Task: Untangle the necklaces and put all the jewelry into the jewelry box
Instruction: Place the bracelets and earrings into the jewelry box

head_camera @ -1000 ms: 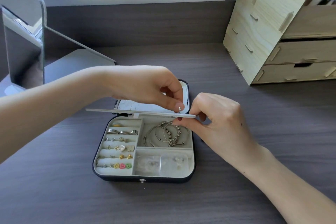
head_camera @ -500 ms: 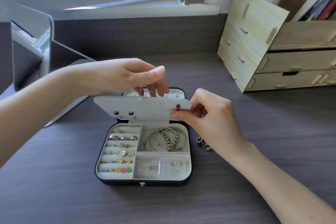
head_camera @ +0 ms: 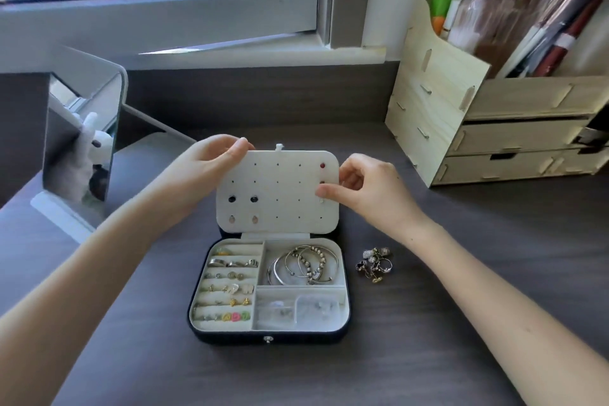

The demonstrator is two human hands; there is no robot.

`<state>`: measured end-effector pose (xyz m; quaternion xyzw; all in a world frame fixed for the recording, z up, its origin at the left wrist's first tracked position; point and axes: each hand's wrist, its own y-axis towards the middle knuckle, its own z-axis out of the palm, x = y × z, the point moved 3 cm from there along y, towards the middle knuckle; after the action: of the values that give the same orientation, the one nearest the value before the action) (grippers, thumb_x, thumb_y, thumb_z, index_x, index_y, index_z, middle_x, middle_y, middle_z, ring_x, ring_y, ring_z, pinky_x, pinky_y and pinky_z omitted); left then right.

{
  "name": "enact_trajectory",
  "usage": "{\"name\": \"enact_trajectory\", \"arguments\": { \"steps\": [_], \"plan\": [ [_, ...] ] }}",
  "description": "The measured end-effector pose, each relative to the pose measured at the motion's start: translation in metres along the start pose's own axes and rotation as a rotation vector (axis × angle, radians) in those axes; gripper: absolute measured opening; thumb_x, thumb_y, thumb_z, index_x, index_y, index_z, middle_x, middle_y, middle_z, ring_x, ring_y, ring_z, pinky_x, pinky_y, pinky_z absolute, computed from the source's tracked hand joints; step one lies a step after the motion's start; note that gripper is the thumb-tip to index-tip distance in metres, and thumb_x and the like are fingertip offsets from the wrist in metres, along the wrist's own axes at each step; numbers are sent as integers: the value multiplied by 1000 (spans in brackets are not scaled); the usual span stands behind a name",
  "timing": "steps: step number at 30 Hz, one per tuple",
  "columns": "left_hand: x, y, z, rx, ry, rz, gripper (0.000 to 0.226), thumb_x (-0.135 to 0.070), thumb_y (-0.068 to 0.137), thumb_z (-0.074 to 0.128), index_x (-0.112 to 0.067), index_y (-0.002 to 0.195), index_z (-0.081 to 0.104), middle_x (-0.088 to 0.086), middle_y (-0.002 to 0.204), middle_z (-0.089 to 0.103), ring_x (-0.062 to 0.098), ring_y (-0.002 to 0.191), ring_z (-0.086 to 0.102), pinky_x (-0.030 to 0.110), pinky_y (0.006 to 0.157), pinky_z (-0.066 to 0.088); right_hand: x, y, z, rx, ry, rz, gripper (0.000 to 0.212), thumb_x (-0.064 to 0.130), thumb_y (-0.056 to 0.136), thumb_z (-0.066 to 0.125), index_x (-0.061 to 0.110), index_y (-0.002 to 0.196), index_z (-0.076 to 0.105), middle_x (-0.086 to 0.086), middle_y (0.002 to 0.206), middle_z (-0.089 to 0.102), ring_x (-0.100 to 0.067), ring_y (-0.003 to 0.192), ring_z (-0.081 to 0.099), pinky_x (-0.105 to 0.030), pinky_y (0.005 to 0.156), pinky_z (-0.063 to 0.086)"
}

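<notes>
gripping the top-left corner of the upright earring panel (head_camera: 278, 204), the left hand (head_camera: 204, 165) curls round it — the right hand (head_camera: 369, 188) pinches its right edge; the jewelry box (head_camera: 230, 338) lies open on the desk (head_camera: 428, 339), loose jewelry (head_camera: 375, 262) just beside it.

The bare left hand (head_camera: 204, 168) and bare right hand (head_camera: 372, 194) led into slender forearms (head_camera: 99, 273), uncovered to the frame's edge.

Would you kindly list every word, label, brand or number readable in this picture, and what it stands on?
No text can be read.
The jewelry box, its earring panel and the wooden organizer show no print.
Any labels on the bottles and tubes in the organizer are too blurred to read.
</notes>
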<state>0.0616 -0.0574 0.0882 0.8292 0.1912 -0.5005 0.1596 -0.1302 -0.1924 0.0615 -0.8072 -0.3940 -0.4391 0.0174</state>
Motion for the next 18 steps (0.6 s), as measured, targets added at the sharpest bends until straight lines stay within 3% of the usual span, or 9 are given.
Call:
{"name": "enact_trajectory", "arguments": {
  "steps": [4,6,11,15,18],
  "plan": [
    [17,0,3,-98,-70,-38,28,-39,94,50,-22,115,59,-2,109,64,12,101,58,34,86,47,-12,-11,-20,-34,-68,26,24,39,81,68,17,74,65,4,70,65,-8,66,56,-30,67,46],
    [24,-1,4,-122,-66,-39,26,-37,94,51,-25,116,57,-4,112,62,12,107,56,33,88,46,-19,-23,-29,62,-170,33,14,30,83,69,20,73,68,6,71,66,-8,67,57,-29,68,46],
    [29,-5,11,-188,-29,-9,23,-33,94,52,-25,116,56,-12,105,59,-3,96,52,16,72,40,-24,-53,-31,305,-363,-35,7,28,83,70,29,88,74,12,80,61,-6,77,50,-10,68,33],
    [27,-7,12,-200,-24,4,24,-33,95,52,-25,117,56,-11,106,58,-1,96,52,15,69,38,-22,-57,-23,334,-458,-104,7,31,84,69,32,90,73,16,76,53,-5,78,43,-17,70,34],
    [27,-6,13,-187,-20,-5,26,-32,95,52,-25,119,55,-6,111,58,6,100,52,16,69,39,-22,-56,-19,361,-480,-100,3,27,85,67,28,85,70,15,75,52,0,75,41,-14,68,31]
  ]
}}
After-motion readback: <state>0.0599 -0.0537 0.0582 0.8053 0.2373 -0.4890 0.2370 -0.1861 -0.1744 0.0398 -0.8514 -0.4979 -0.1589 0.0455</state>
